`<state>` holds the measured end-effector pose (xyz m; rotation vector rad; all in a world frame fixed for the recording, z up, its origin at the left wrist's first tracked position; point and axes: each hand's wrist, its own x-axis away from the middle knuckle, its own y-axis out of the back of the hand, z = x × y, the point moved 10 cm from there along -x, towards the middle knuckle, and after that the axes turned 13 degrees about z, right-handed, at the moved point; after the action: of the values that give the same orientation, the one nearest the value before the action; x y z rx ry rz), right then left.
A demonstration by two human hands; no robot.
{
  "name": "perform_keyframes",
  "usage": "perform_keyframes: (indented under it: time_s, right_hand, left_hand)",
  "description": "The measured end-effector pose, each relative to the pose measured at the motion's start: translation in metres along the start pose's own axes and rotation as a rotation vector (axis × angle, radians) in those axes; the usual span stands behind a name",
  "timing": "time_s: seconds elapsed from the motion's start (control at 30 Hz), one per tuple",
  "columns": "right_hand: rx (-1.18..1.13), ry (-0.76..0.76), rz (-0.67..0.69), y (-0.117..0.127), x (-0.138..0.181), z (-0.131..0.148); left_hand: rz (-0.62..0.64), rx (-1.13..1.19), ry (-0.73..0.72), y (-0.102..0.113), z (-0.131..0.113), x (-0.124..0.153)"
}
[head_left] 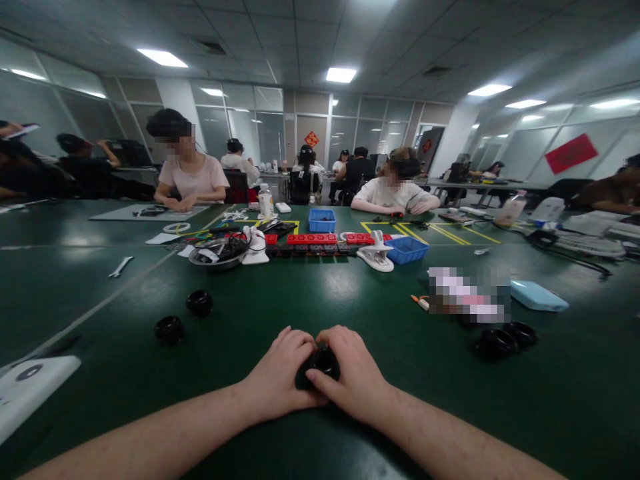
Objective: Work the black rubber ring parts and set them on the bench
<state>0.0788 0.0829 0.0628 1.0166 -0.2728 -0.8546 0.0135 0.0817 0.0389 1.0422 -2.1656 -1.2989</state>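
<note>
Both of my hands close around a glossy black ring-shaped part (326, 361) at the near middle of the green table (250, 440). My left hand (283, 370) wraps its left side, and my right hand (355, 373) grips it from the right with the thumb across the front. Fingers cover much of the part, so its full shape is hidden. Two similar black round parts, one nearer (169, 330) and one farther (199, 303), stand to the left. Another pair of black rings (497, 344) sits close together on the right.
Across the table are blue bins (407, 251), red blocks (313, 239), a white clamp (376, 253) and a metal bowl (219, 257) of cables. A wrench (121, 267) lies left; a light blue case (539, 295) lies right. Two people sit opposite, with others behind.
</note>
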Motion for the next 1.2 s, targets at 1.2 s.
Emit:
perform_keyframes:
  time_s: [1.2]
  right_hand:
    - [-0.18, 0.282, -0.013, 0.007, 0.01, 0.023]
  left_hand:
    - [0.118, 0.143, -0.051, -0.004, -0.002, -0.002]
